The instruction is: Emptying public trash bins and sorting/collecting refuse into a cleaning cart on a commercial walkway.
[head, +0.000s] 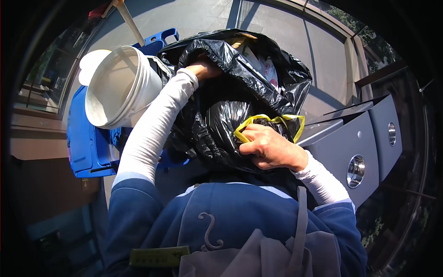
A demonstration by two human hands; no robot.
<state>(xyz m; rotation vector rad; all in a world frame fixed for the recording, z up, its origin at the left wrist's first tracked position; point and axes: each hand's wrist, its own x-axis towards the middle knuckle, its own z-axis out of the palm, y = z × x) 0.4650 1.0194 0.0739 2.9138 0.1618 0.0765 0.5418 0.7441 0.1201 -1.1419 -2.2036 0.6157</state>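
My right hand (268, 147) is closed around the yellow drawstring (244, 126) of a filled black plastic bag (226, 116). Part of that drawstring loops out beyond my knuckles. A large black garbage bag (238, 72) gapes around it, with crumpled wrappers and a white printed package (270, 71) showing at its far side. My left hand (204, 70) reaches under a raised fold of the large bag. Its fingers are hidden in the shadow of the plastic, so their grip cannot be made out.
To the left, a white plastic bucket (138, 93) lies tilted on a blue plastic cart (83, 135). A pole (130, 22) rises behind it. Grey metal bins (346, 155) with round shiny fittings stand at the right. Grey paving (287, 31) runs beyond the bags, bordered by framed glass.
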